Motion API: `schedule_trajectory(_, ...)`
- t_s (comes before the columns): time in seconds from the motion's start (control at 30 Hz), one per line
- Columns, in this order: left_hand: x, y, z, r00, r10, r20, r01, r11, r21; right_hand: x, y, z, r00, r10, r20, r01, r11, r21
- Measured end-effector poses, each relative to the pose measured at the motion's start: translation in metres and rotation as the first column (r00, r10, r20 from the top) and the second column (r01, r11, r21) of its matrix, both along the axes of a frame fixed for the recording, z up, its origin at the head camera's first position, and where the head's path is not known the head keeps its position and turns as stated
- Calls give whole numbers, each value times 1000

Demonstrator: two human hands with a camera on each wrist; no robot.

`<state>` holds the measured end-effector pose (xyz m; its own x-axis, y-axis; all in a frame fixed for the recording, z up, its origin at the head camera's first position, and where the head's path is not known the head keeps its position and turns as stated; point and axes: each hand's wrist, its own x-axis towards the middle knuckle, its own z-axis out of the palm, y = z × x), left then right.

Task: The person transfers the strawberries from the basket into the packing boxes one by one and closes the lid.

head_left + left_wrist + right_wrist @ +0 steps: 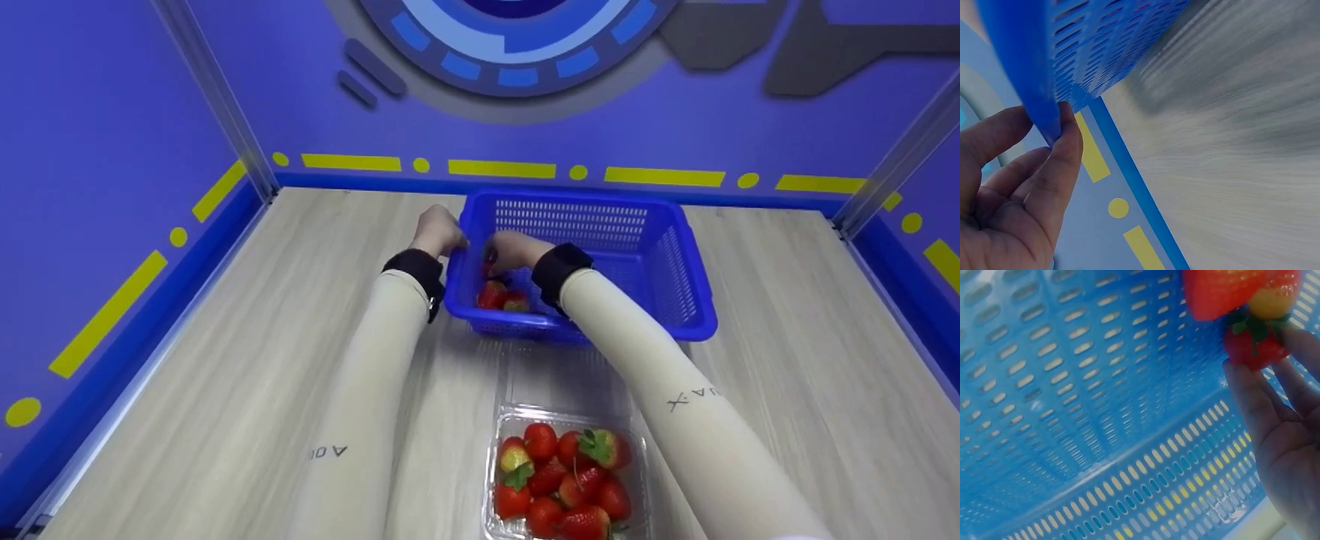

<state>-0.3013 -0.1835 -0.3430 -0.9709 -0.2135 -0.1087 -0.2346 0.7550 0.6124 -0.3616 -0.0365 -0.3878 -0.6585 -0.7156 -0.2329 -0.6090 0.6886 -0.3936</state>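
Observation:
A blue plastic basket (699, 289) with slotted walls stands on the table. My left hand (439, 229) pinches its left rim (1044, 112) between thumb and fingers. Inside the basket, at the left side, my right hand (516, 250) holds a red strawberry (1253, 347) with green leaves, its fingertips around the fruit. Beside that one lie other strawberries (492, 295), close to the basket's front left corner. Nearer to me, a clear plastic box (491, 487) contains several red strawberries (547, 475), some with leaves showing.
The box's clear lid (562, 375) lies folded open toward the basket, partly under its front edge. Light wood-grain table (315, 300) surrounds both containers. Blue panels with yellow marks (502, 169) wall the table at the back and sides.

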Motion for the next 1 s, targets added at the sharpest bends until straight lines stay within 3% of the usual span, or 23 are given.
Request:
schedule_trajectory(0.33, 0, 2, -6, 999, -33, -33, 33, 999, 9, 0, 13, 5, 994, -63, -85, 60, 997, -44)
schedule_trajectory(0.53, 7, -4, 7, 997, -71, -26, 71, 997, 7, 2, 24, 21, 993, -89, -80, 82, 992, -92)
schedule_trajectory(0.8, 32, -5, 36, 973, -204, -105, 209, 977, 39, 22, 53, 61, 990, -75, -117, 41, 963, -266)
schedule_trajectory(1.0, 68, -2, 60, 947, -211, -241, 264, 941, 212, 65, 87, 96, 983, -67, -171, -6, 918, -396)
